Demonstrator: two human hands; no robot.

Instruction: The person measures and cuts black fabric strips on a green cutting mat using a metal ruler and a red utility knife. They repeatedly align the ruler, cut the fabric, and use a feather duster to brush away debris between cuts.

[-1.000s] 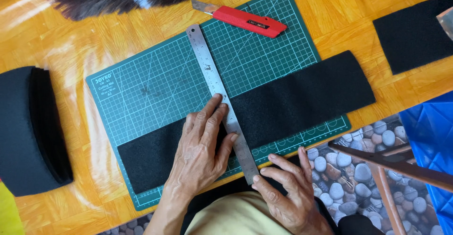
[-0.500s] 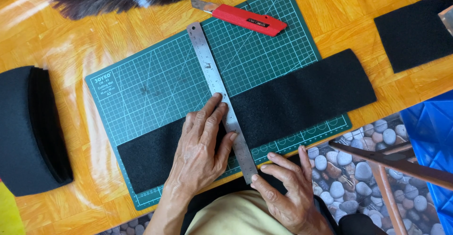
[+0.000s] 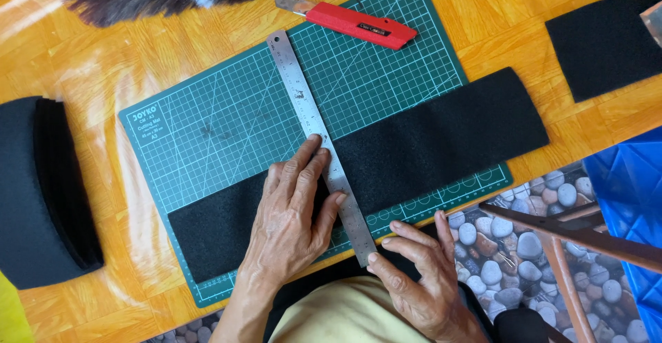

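Left hand (image 3: 293,212) presses flat, fingers spread, on ruler (image 3: 321,143) across black strip (image 3: 427,150); right hand (image 3: 420,274) rests open at the mat (image 3: 227,129) edge.

No packages, signs or screens – only a small black rectangular label (image 3: 376,31) on the red plastic utility knife (image 3: 348,20)
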